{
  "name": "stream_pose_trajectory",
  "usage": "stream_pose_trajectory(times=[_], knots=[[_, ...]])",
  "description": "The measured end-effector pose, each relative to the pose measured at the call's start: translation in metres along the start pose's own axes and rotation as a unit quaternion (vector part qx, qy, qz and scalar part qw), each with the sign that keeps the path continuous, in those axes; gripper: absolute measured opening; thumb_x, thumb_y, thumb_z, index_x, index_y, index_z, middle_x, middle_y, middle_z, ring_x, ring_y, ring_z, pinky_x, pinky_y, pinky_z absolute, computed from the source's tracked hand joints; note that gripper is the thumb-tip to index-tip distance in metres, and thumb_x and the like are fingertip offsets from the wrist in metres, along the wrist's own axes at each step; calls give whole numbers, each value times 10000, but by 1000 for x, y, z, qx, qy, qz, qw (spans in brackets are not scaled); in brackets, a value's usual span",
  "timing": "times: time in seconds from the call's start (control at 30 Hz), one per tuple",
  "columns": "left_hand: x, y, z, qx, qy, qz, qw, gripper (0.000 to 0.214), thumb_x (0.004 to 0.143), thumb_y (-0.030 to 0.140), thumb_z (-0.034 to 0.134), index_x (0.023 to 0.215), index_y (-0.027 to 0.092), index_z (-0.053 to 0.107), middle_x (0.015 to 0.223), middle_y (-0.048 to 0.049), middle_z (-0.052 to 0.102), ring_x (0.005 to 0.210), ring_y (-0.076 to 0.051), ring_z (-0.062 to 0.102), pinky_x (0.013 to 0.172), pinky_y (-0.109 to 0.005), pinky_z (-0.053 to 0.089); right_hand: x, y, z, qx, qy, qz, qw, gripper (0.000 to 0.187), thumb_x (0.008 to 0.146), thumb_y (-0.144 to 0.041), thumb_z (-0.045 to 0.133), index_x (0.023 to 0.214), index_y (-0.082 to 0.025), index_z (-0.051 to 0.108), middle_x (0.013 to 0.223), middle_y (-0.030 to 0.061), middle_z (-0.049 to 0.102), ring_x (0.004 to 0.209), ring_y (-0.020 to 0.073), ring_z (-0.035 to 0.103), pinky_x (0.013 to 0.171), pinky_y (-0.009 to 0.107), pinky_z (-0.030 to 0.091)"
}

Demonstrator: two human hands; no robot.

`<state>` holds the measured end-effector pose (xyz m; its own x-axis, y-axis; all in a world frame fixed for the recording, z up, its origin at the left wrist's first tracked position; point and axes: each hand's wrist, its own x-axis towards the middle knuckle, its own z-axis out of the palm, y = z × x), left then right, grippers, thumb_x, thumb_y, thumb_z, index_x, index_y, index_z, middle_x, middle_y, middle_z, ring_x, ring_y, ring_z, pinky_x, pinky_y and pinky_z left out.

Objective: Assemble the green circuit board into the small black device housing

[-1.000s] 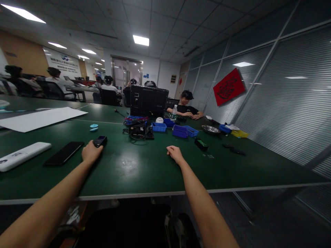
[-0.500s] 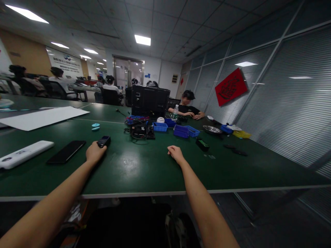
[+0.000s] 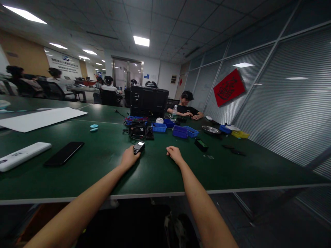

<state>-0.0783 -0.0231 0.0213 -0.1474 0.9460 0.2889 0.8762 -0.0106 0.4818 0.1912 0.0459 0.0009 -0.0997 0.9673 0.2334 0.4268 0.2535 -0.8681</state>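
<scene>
My left hand [image 3: 129, 158] is closed around a small dark handheld device [image 3: 139, 147] with a bright screen and buttons below it. It holds the device at the table's middle, in front of a tangle of black electronics [image 3: 137, 131]. Further right, my right hand [image 3: 174, 154] rests on the green table [image 3: 152, 175] with its fingers curled in. Nothing shows in it. A black box with a green top [image 3: 201, 145] lies to the right of that hand, apart from it.
To the left lie a black smartphone [image 3: 64, 153], a long white device [image 3: 24, 156] and a white sheet [image 3: 43, 118]. Blue trays [image 3: 158, 127], a baseball [image 3: 159, 120], a bottle [image 3: 174, 113] and a monitor [image 3: 148, 100] stand ahead. A metal dish [image 3: 211, 130] sits right. A person [image 3: 186, 105] sits opposite.
My left hand has moved right with the handheld device, from beside the smartphone to the middle of the table. The device's screen now looks bright. My right hand has stayed in place.
</scene>
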Motion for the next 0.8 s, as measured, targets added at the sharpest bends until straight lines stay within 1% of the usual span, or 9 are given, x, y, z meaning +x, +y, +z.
stream_pose_trajectory(times=[0.23,0.37,0.4,0.47,0.53,0.6,0.67,0.73,0.8], knots=[[-9,48,32,-32,-14,75,997,513,703,355,564,1148,134,437,1070,-128,593,976,-230,549,806,-292,391,-3,-7,2,-58,14,-19,998,248,733,-331,475,776,-143,630,557,2,601,529,119,541,574,222,402],[-11,64,45,-49,-61,117,990,635,688,321,585,1258,175,347,1189,-99,539,1054,-225,511,868,-297,370,-8,-14,4,-101,60,-44,992,317,788,-385,405,729,-163,625,590,12,608,590,134,563,621,233,411],[-12,65,48,-51,-76,137,986,663,684,302,587,1283,188,324,1228,-88,514,1084,-222,492,895,-299,357,-10,-17,6,-105,73,-51,991,353,806,-412,377,760,-168,628,639,21,623,627,140,571,639,238,414],[-11,65,52,-51,-98,173,979,663,692,245,563,1306,192,317,1287,-73,468,1137,-214,453,946,-299,327,-15,-22,11,-114,84,-64,988,401,817,-464,356,906,-177,622,816,44,646,755,154,583,700,250,417],[-10,63,55,-50,-97,183,977,606,710,178,506,1297,163,355,1309,-74,448,1168,-203,426,984,-290,299,-18,-28,18,-154,74,-67,983,462,780,-506,425,1091,-189,556,1025,71,607,921,181,553,780,272,402],[-8,60,56,-58,-83,170,980,554,725,131,448,1276,137,397,1291,-79,468,1167,-189,428,992,-283,297,-20,-32,26,-224,61,-49,972,590,713,-507,530,1206,-188,469,1141,99,544,1034,222,496,832,304,380],[-7,58,56,-74,-73,148,984,520,734,121,428,1254,134,432,1244,-83,514,1136,-186,458,971,-287,327,-20,-34,30,-271,53,-21,961,637,680,-471,584,1231,-188,435,1148,116,530,1058,246,475,838,325,372],[-6,58,54,-94,-71,128,985,496,743,145,439,1238,147,455,1201,-81,548,1093,-189,492,938,-293,362,-18,-32,30,-279,53,3,959,548,693,-437,580,1178,-209,468,1093,112,557,1020,246,497,819,332,377],[-6,57,53,-114,-72,115,984,489,746,174,460,1235,161,461,1181,-73,562,1066,-192,510,918,-295,378,-14,-28,24,-277,69,29,958,434,710,-425,563,1088,-218,510,1025,114,583,973,247,521,793,342,384]])
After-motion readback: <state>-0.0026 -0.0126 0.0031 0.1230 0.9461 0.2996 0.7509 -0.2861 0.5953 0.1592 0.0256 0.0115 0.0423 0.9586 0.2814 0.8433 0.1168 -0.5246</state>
